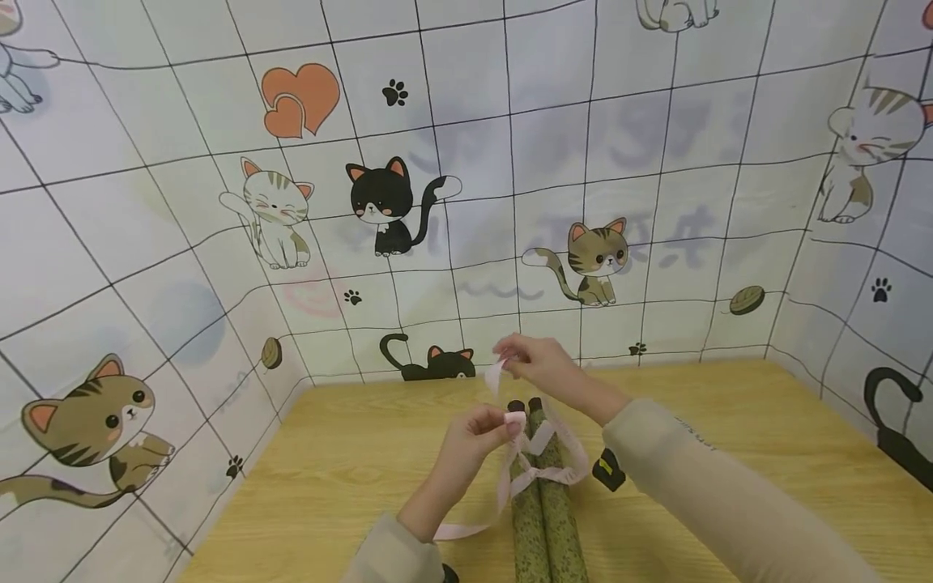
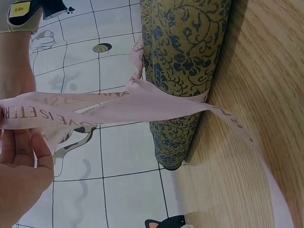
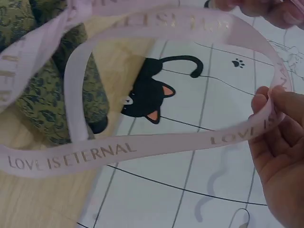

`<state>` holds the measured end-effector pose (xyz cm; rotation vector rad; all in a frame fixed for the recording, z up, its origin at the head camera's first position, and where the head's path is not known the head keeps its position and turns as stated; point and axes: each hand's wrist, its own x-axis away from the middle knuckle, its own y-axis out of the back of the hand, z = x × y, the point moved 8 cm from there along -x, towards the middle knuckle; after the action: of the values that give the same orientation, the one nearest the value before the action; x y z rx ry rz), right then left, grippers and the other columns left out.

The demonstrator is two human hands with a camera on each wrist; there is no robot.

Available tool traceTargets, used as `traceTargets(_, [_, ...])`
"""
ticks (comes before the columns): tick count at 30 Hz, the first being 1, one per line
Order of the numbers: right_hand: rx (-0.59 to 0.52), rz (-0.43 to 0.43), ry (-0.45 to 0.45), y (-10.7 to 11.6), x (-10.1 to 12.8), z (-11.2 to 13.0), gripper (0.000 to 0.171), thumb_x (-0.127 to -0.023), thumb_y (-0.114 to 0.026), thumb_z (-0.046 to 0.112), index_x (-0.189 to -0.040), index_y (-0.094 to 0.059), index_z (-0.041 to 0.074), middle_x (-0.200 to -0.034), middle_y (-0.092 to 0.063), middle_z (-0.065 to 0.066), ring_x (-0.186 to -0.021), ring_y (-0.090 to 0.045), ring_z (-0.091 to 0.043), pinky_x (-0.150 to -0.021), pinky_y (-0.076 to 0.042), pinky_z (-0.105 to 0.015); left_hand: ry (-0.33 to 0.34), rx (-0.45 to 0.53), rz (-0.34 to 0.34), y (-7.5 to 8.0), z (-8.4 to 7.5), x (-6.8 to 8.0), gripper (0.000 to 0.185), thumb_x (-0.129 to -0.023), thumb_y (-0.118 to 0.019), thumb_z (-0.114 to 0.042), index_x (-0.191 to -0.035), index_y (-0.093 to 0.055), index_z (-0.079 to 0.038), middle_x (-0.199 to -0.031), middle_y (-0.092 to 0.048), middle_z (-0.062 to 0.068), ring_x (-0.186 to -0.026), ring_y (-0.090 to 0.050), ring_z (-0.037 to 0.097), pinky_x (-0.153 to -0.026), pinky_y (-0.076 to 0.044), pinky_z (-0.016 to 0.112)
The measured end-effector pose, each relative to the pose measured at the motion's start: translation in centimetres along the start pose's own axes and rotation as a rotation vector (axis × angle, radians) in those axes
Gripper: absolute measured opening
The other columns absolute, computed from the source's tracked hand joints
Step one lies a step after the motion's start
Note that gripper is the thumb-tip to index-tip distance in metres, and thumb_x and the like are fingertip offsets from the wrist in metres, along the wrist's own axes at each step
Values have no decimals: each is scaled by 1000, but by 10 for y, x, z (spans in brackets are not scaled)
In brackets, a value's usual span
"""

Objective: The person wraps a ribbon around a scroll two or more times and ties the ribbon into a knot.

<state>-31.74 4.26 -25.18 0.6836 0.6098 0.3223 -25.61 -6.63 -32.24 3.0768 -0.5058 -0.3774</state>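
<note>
Around the two patterned rolls (image 1: 543, 494) lying side by side on the wooden table (image 1: 729, 421), a pink ribbon (image 1: 535, 453) is wrapped and crossed on top; gold lettering reads "LOVE IS ETERNAL". Left hand (image 1: 474, 437) pinches one end just above the rolls; right hand (image 1: 543, 364) pinches the other end, raised toward the cat-print wall (image 1: 219, 243). Ribbon looks light, limp and smooth, so it's likely to slip unless kept taut; best held near the crossing. Rolls look stiff, probably light, and can roll apart. Near ends of the rolls are cut off. Knot state unclear. Small black-and-yellow item (image 1: 607, 470) under the right sleeve is unidentifiable.
</note>
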Motion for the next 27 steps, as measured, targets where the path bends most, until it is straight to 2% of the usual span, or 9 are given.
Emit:
traceTargets(3, [43,153,-13,-24,7,-8,23,-93,-58,18,-114,-62,9,-98,-68,-4,-85,-65,-14,-72,-52,-30,5,6,-20,1,2,0,26,-87,-67,-17,-95,-62,7,-90,-65,-2,-90,-60,13,-84,-47,32])
traceTargets(5, [78,202,-17,-31,13,-12,27,-93,-59,21,-116,-62,7,-103,-68,-6,-93,-64,-19,-78,-52,-34,8,7,-39,3,3,0,27,-86,-68,-17,-95,-62,7,-88,-65,-4,-89,-59,13,-83,-46,32])
traceTargets(8, [117,202,-17,-32,19,-17,31,-92,-59,24,-117,-63,6,-111,-65,-7,-103,-60,-25,-84,-49,-40,7,5,-66,5,5,0,27,-86,-68,-18,-95,-63,7,-85,-64,-4,-87,-59,13,-83,-47,34])
traceTargets(11, [76,178,-35,-24,25,-17,31,-95,-55,28,-117,-64,8,-112,-64,-6,-104,-59,-24,-85,-48,-42,5,-9,-93,8,5,-1,27,-85,-69,-20,-94,-64,6,-85,-64,-3,-85,-58,13,-82,-47,36])
traceTargets(16, [-43,185,-39,-14,34,-5,33,-95,-52,38,-113,-66,13,-103,-66,3,-96,-60,-17,-82,-49,-39,4,-31,-119,10,6,-2,27,-86,-68,-21,-98,-64,3,-89,-64,0,-86,-58,12,-81,-47,34])
traceTargets(19, [-36,210,-13,-14,38,4,29,-91,-58,40,-106,-67,17,-95,-64,9,-86,-58,-11,-76,-48,-33,-4,-18,-129,10,6,-3,26,-86,-68,-20,-99,-61,2,-88,-62,1,-84,-58,12,-81,-47,33])
traceTargets(22, [-50,221,-7,-17,40,9,22,-90,-61,37,-98,-68,18,-90,-63,9,-78,-54,-10,-68,-47,-29,-18,-7,-142,9,5,-5,25,-85,-69,-18,-96,-57,1,-85,-60,1,-81,-57,11,-78,-47,29])
traceTargets(25, [-85,224,-33,-18,42,10,20,-91,-62,33,-93,-68,15,-88,-63,6,-73,-52,-12,-64,-46,-28,-30,-34,-113,8,5,-6,25,-87,-68,-17,-100,-56,1,-89,-60,3,-85,-57,13,-78,-48,27])
traceTargets(27, [-110,228,-50,-19,45,9,18,-91,-61,31,-92,-68,14,-87,-63,6,-73,-53,-12,-63,-46,-29,-46,-112,-81,8,6,-6,22,-89,-64,-13,-105,-57,0,-95,-62,5,-90,-58,16,-80,-47,28])
